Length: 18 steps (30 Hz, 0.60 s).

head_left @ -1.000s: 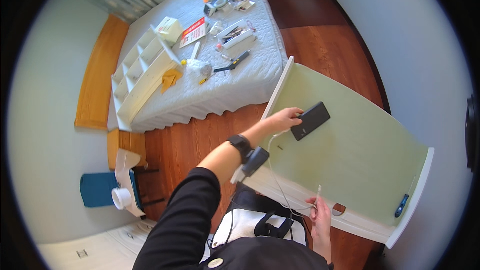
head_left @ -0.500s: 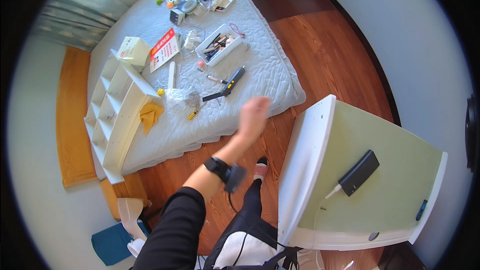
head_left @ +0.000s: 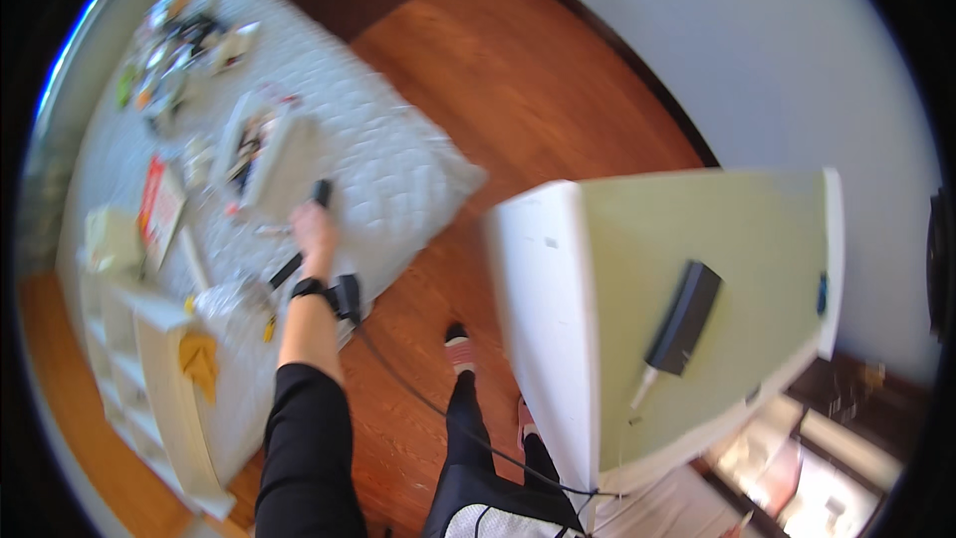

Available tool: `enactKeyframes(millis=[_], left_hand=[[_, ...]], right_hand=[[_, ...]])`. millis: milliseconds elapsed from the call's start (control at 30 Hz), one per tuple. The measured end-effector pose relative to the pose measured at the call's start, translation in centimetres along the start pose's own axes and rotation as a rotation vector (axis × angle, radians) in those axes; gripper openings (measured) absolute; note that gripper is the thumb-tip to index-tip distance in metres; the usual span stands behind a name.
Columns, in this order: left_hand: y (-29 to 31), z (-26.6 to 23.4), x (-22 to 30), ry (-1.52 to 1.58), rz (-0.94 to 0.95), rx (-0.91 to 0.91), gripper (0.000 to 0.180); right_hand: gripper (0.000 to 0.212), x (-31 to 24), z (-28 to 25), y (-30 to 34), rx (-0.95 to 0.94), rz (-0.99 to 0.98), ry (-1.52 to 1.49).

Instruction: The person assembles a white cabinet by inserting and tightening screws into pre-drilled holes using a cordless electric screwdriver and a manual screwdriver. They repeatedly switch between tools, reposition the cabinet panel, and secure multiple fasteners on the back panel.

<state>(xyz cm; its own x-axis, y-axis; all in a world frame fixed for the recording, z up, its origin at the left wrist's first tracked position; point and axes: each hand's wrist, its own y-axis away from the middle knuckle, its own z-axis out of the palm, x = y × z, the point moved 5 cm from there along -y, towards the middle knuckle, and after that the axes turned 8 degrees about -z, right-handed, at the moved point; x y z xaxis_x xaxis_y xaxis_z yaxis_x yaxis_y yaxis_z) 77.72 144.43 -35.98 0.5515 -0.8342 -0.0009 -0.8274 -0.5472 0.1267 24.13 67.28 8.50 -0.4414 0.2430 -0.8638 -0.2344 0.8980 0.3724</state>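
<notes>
The black tool point(head_left: 321, 192) is laid on the bed point(head_left: 393, 174) under the left hand point(head_left: 316, 231); finger closure is blurred and cannot be confirmed. The right hand point(head_left: 736, 530), barely shown, cannot be read. A stiff, fairly light body is expected, best gripped mid-handle.

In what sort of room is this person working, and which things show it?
Most likely a bedroom in a home: a large bed with a pale quilted cover, what looks like its wooden headboard, and a reddish-brown wood-look floor point to that.
</notes>
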Motion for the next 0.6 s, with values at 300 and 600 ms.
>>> enactKeyframes(millis=[300,600], left_hand=[[12.8,-8.6,6.6,1.353,-0.338,-0.453,0.023],[43.2,-39.0,21.6,2.581,-0.621,-1.524,0.011]], right_hand=[[0.018,-3.7,13.4,5.6,-0.080,-0.260,0.353],[0.007,-10.4,20.7,14.5,-0.863,-0.601,-0.029]])
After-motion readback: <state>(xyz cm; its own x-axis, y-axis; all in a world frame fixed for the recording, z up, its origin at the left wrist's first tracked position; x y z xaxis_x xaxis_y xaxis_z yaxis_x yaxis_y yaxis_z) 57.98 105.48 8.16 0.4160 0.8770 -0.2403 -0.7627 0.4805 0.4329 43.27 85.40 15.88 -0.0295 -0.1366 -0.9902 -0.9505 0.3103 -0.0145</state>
